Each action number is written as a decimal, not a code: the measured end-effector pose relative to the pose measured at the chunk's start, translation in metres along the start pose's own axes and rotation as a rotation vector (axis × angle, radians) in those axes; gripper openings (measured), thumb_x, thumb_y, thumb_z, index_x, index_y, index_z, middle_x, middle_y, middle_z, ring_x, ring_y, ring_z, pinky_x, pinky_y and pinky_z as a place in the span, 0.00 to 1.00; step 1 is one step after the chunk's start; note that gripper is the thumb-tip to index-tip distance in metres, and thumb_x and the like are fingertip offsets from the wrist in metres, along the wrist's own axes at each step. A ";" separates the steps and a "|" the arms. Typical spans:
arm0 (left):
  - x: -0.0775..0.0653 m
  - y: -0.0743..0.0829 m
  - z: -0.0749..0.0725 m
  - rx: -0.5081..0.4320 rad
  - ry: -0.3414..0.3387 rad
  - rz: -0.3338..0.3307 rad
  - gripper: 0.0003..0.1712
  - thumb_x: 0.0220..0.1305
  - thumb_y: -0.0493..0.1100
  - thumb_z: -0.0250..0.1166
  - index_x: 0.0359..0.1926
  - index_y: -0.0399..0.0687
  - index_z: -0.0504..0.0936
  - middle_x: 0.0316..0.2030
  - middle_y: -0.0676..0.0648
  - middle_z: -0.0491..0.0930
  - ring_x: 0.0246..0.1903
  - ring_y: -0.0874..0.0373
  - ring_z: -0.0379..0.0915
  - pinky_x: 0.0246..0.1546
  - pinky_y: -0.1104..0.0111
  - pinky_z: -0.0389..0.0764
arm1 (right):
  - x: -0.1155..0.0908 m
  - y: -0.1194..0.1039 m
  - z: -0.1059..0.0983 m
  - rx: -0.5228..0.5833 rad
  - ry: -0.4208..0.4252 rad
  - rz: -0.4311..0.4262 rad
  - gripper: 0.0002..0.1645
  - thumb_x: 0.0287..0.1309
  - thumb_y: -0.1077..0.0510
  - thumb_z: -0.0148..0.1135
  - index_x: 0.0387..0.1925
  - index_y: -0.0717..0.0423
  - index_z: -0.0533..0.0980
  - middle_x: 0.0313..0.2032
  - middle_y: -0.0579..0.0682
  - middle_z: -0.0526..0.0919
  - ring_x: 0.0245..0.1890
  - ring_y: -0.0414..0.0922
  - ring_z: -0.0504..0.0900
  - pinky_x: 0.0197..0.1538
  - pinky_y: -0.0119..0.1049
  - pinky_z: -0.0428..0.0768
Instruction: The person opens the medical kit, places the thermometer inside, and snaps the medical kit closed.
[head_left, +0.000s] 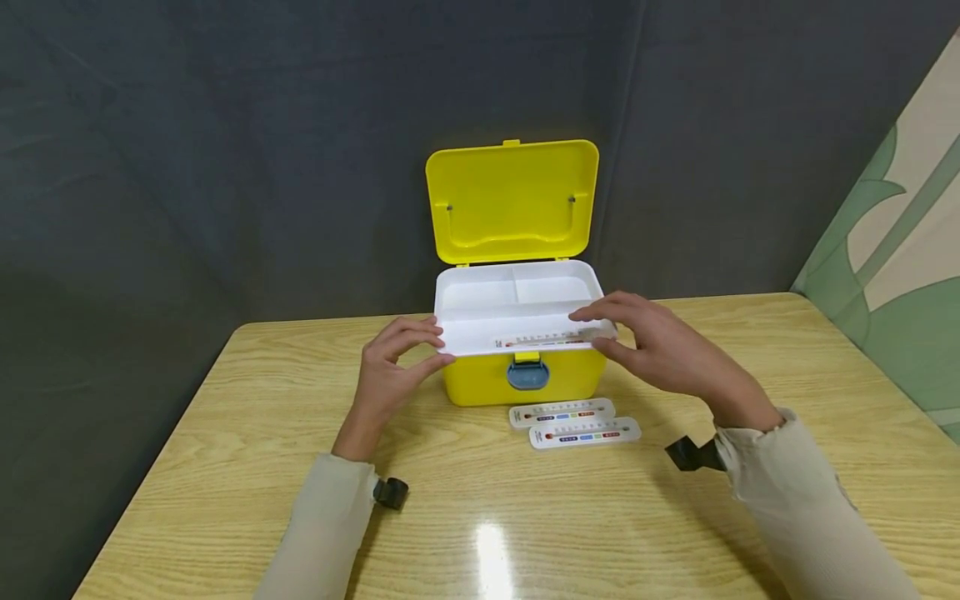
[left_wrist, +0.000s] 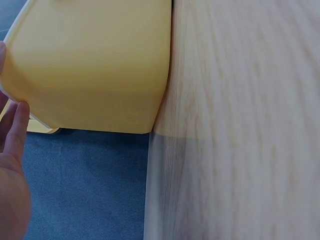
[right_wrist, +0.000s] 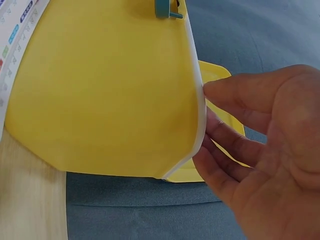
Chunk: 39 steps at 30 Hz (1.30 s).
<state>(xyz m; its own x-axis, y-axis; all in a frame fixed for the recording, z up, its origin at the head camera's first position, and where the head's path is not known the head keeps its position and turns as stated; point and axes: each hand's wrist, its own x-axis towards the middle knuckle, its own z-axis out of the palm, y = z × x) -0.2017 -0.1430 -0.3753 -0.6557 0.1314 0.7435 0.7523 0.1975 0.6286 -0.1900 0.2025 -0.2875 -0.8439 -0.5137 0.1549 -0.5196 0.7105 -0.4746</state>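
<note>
A yellow storage box (head_left: 476,383) stands on the table with its lid (head_left: 517,200) raised. In its top sits a white tray (head_left: 472,335), divided into compartments. One thermometer (head_left: 543,340) lies in the tray's long front compartment. My left hand (head_left: 386,367) holds the tray's left edge, its thumb at the front corner. At the right end, my right hand (head_left: 667,346) pinches the rim; in the right wrist view its thumb (right_wrist: 240,92) touches the white rim (right_wrist: 200,112) and the fingers are partly hidden behind it.
Two more thermometers, an upper one (head_left: 562,413) and a lower one (head_left: 585,433), overlap on the wooden table (head_left: 300,400) before the box. A grey-blue latch (head_left: 528,375) hangs on the box's front. A dark cloth partition (head_left: 300,167) rises behind the table.
</note>
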 end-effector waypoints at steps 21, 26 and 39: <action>0.001 -0.003 0.002 -0.029 0.009 0.010 0.14 0.43 0.23 0.76 0.34 0.33 0.86 0.39 0.36 0.81 0.54 0.41 0.80 0.59 0.67 0.82 | -0.016 0.006 0.023 -0.015 0.135 -0.016 0.26 0.62 0.51 0.68 0.60 0.48 0.76 0.64 0.55 0.73 0.65 0.57 0.69 0.64 0.62 0.74; 0.000 -0.002 0.001 -0.040 0.006 0.005 0.12 0.46 0.27 0.77 0.34 0.32 0.85 0.39 0.35 0.81 0.54 0.43 0.80 0.59 0.67 0.82 | -0.022 0.005 0.026 -0.027 0.166 -0.034 0.28 0.61 0.52 0.69 0.62 0.49 0.75 0.64 0.55 0.73 0.65 0.56 0.69 0.63 0.62 0.74; -0.002 -0.002 0.000 -0.043 0.004 -0.027 0.13 0.45 0.25 0.76 0.35 0.33 0.86 0.40 0.36 0.81 0.55 0.48 0.80 0.59 0.68 0.81 | -0.026 -0.002 0.035 -0.085 0.311 -0.147 0.28 0.54 0.57 0.75 0.57 0.50 0.77 0.58 0.50 0.77 0.61 0.50 0.72 0.61 0.53 0.76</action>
<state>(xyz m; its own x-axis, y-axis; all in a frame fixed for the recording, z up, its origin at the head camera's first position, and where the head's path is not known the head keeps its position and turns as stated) -0.2025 -0.1432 -0.3781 -0.6755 0.1224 0.7271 0.7365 0.1589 0.6575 -0.1624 0.1973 -0.3211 -0.7528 -0.4514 0.4790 -0.6366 0.6844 -0.3556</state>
